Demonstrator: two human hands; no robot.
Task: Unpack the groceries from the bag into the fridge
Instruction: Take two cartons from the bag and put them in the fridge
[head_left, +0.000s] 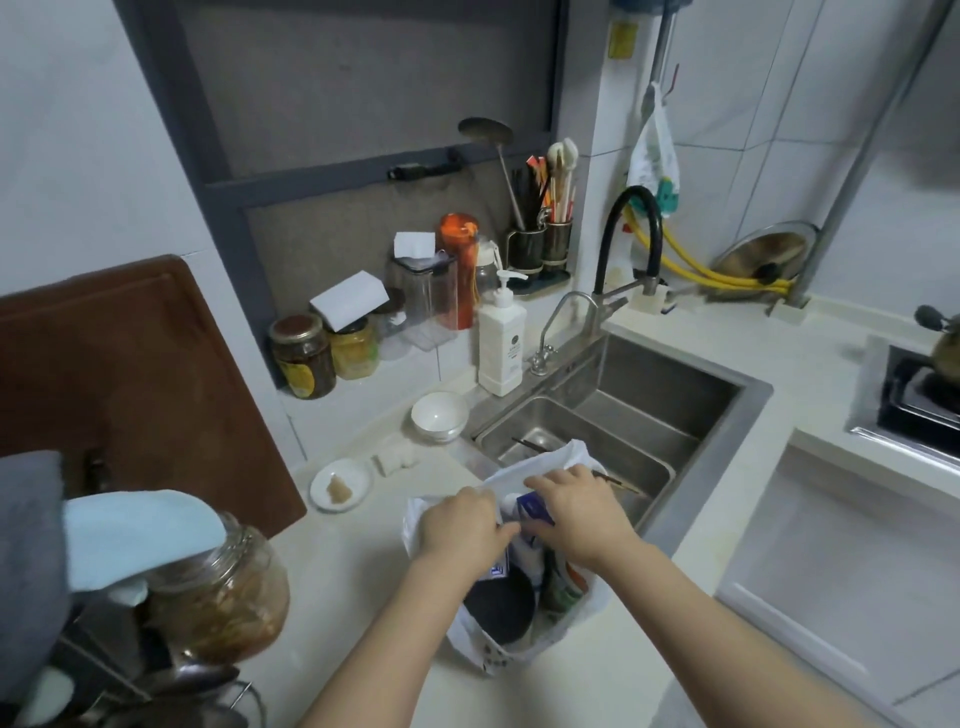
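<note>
A white bag (524, 613) stands open on the counter (363, 582), just in front of the sink (623, 410). Both hands reach into its mouth. The left hand (462, 525) curls its fingers over the bag's rim. The right hand (576, 512) lies over a blue carton (532, 506) inside, fingers bent around it. A bowl (440, 414) sits left of the sink.
</note>
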